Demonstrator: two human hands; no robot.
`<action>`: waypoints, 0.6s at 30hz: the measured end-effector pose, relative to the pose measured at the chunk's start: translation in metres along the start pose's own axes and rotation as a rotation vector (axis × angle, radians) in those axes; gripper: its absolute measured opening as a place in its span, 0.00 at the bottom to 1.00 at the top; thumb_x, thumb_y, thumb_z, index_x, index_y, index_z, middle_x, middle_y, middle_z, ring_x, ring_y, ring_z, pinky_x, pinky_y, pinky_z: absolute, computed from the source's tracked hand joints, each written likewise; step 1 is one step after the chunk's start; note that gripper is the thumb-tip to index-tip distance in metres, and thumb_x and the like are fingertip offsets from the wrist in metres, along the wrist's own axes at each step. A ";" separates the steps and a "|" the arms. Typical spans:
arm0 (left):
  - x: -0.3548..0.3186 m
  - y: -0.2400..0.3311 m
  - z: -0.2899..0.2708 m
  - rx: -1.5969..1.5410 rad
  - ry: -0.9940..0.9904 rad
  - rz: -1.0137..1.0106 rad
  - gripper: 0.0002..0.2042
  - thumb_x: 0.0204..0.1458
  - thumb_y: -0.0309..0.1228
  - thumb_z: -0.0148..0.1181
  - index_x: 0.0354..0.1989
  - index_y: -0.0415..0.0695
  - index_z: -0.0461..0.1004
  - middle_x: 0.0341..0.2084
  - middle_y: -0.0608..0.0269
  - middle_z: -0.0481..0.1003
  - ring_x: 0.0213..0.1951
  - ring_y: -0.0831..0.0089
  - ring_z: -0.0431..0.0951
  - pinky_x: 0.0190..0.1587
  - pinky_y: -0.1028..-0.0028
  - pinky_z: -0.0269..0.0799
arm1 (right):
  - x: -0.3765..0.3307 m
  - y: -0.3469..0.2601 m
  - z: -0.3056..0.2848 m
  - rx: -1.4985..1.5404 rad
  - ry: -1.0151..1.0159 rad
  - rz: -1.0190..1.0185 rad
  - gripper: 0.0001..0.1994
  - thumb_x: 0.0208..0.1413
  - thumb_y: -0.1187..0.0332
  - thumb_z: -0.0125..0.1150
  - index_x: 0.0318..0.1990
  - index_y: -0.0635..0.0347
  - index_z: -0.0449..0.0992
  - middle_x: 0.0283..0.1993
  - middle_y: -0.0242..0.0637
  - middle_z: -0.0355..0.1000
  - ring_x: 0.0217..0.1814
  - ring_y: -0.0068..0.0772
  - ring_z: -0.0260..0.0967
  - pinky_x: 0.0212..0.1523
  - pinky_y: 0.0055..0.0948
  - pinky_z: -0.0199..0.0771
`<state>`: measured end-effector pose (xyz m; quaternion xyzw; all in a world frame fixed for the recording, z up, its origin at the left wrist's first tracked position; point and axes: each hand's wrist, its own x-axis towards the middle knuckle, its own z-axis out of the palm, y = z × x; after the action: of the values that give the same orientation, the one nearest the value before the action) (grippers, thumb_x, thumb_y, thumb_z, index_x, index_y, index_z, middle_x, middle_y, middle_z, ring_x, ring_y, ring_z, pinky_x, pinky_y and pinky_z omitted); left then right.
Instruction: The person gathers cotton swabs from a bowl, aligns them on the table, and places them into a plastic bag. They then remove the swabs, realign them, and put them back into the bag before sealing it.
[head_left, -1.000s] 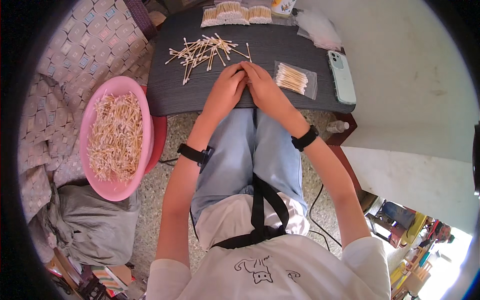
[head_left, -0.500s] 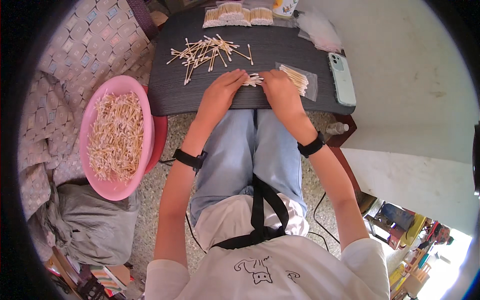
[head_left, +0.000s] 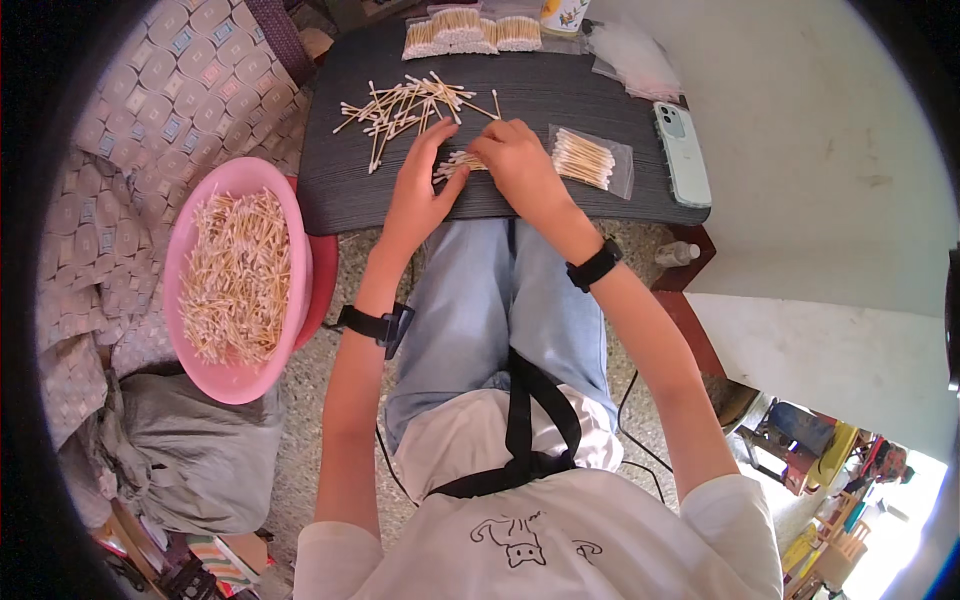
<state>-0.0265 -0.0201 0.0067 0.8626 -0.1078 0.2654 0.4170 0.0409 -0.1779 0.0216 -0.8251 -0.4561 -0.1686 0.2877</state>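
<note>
My left hand (head_left: 420, 195) and my right hand (head_left: 522, 165) rest close together on the dark table (head_left: 580, 95), both closed around a small bundle of cotton swabs (head_left: 458, 163) held between them. A loose scatter of cotton swabs (head_left: 405, 110) lies just beyond my left hand. A clear bag with swabs (head_left: 590, 160) lies flat right of my right hand. Both wrists wear black bands.
A pink basin (head_left: 238, 275) full of swabs sits on a red stool at my left. Packed swab bags (head_left: 470, 30) line the table's far edge. A phone (head_left: 682, 152) lies at the table's right end. A grey cloth sack (head_left: 185, 455) is on the floor.
Both hands have moved forward from the table's near edge onto the table and gathered a small bundle of swabs between them.
</note>
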 end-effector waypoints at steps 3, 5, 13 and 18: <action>-0.002 0.002 0.000 -0.015 -0.071 -0.042 0.24 0.54 0.27 0.58 0.59 0.40 0.63 0.57 0.50 0.66 0.59 0.55 0.67 0.58 0.65 0.63 | -0.001 -0.001 0.004 0.061 0.076 0.031 0.14 0.43 0.79 0.57 0.41 0.63 0.76 0.43 0.43 0.71 0.49 0.47 0.67 0.51 0.39 0.69; -0.003 0.001 0.002 0.004 -0.141 -0.014 0.23 0.54 0.26 0.57 0.59 0.39 0.63 0.57 0.50 0.67 0.58 0.55 0.68 0.58 0.64 0.63 | -0.005 -0.001 0.005 0.108 0.056 0.043 0.15 0.43 0.79 0.56 0.42 0.64 0.75 0.45 0.44 0.71 0.51 0.48 0.67 0.53 0.40 0.68; -0.002 -0.002 0.011 0.033 -0.063 -0.024 0.14 0.55 0.24 0.55 0.50 0.40 0.73 0.48 0.50 0.74 0.49 0.55 0.75 0.50 0.66 0.72 | -0.022 0.008 0.004 0.079 0.038 -0.052 0.14 0.47 0.79 0.57 0.44 0.65 0.75 0.46 0.43 0.72 0.51 0.48 0.68 0.56 0.39 0.68; 0.005 0.003 0.011 0.033 -0.080 -0.140 0.11 0.54 0.25 0.57 0.45 0.38 0.76 0.42 0.54 0.76 0.43 0.57 0.77 0.43 0.67 0.73 | -0.016 0.009 -0.001 0.218 0.025 0.115 0.11 0.46 0.79 0.57 0.39 0.63 0.77 0.41 0.43 0.73 0.44 0.45 0.69 0.45 0.39 0.71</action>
<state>-0.0200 -0.0307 0.0058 0.8848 -0.0594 0.2025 0.4154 0.0405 -0.1927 0.0110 -0.8116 -0.4201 -0.1113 0.3906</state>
